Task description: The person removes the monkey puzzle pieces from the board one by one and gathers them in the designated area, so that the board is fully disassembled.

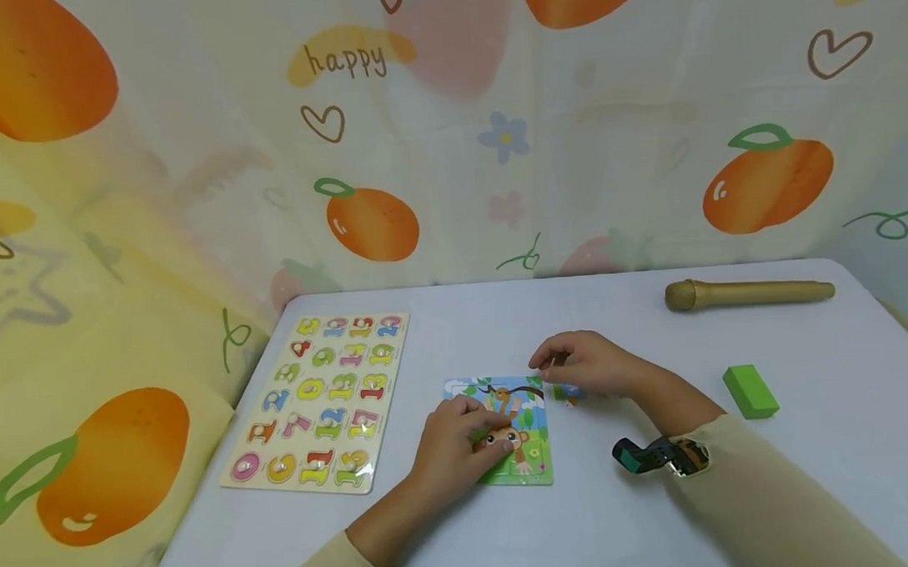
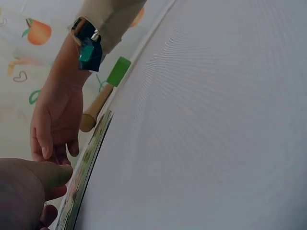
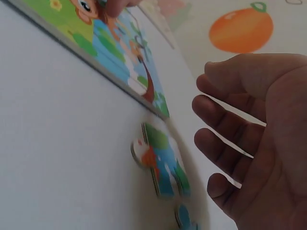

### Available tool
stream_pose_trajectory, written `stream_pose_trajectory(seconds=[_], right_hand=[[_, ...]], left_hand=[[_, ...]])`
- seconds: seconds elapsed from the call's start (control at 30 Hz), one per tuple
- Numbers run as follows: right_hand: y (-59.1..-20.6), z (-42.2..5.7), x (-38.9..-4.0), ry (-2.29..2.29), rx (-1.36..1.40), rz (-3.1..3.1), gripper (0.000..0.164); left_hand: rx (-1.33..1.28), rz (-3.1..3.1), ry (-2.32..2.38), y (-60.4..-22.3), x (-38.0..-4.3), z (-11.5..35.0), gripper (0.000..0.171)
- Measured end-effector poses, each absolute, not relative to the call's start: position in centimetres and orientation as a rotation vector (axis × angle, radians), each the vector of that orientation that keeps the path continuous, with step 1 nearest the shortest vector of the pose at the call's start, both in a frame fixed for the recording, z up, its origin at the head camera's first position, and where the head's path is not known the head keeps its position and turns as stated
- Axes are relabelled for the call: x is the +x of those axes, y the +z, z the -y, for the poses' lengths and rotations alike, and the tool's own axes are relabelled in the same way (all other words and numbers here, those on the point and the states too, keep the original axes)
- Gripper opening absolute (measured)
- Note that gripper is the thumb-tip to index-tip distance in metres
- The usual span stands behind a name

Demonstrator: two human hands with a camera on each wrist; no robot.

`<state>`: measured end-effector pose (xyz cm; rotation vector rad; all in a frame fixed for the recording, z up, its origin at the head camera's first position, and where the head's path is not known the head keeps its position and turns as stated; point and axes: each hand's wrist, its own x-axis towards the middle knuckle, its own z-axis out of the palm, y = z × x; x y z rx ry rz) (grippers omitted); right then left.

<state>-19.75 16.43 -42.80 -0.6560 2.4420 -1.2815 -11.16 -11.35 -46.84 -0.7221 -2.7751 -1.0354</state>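
Head view: a monkey puzzle (image 1: 532, 431) is seen at lower centre of the frame, set flat on the white tabletop (image 1: 560, 530). Its left and middle part is covered by the left hand (image 1: 450, 446), whose index finger and thumb are stretched out over the picture; whether a piece is pinched between them cannot be told.

Just beyond the puzzle's right edge, close to its upper right corner, a loose piece (image 3: 160, 148) is found. The right hand (image 1: 592, 362) is by far the nearer to it and is held above it, so that part of the piece is hidden. In the right wrist view the piece is placed left of the fingertips, apart from them, with its long axis set steeply down the frame and its rounded knob turned left. The right fingers are held spread and softly bent, with nothing gripped. Below that piece, at the bottom edge, a second loose piece (image 3: 183, 215) is partly cut off.

Nothing is seen between the right fingertips and the nearer piece. Well apart, a number board (image 1: 319, 405) is laid at left of the head frame, a green block (image 1: 752, 391) at right and a gold-coloured rod (image 1: 755, 293) at upper right, lengthwise across the frame.
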Motion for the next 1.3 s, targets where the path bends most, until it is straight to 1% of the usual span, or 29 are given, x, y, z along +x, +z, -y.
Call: stream_pose_trajectory(seconds=[0.2, 0.4, 0.63, 0.87, 1.07, 1.3], right_hand=[[-43.1, -14.5, -20.2, -1.239, -0.726, -2.423, 0.019], [-43.1, -13.0, -20.5, -1.225, -0.718, -2.4, 0.019], [-43.6, -12.2, -20.5, -1.185, -0.692, -2.401, 0.021], [-44.0, -11.8, -20.9, -1.157, -0.691, -2.371, 0.02], [-44.7, -11.8, -21.2, -1.13, -0.771, -2.38, 0.018], [-44.9, -11.8, -21.1, -1.058, -0.93, -2.439, 0.018]], left_hand=[[-0.749, 2.767, -0.961, -47.3, -11.1, 11.3, 0.026], [-0.766, 2.734, -0.939, -47.5, -11.2, 11.3, 0.025], [-0.765, 2.726, -0.949, -47.4, -11.1, 11.4, 0.026], [-0.755, 2.737, -0.95, -47.3, -11.0, 11.3, 0.025], [-0.752, 2.731, -0.944, -47.3, -11.0, 11.3, 0.025], [-0.761, 2.73, -0.935, -47.3, -11.0, 11.3, 0.026]])
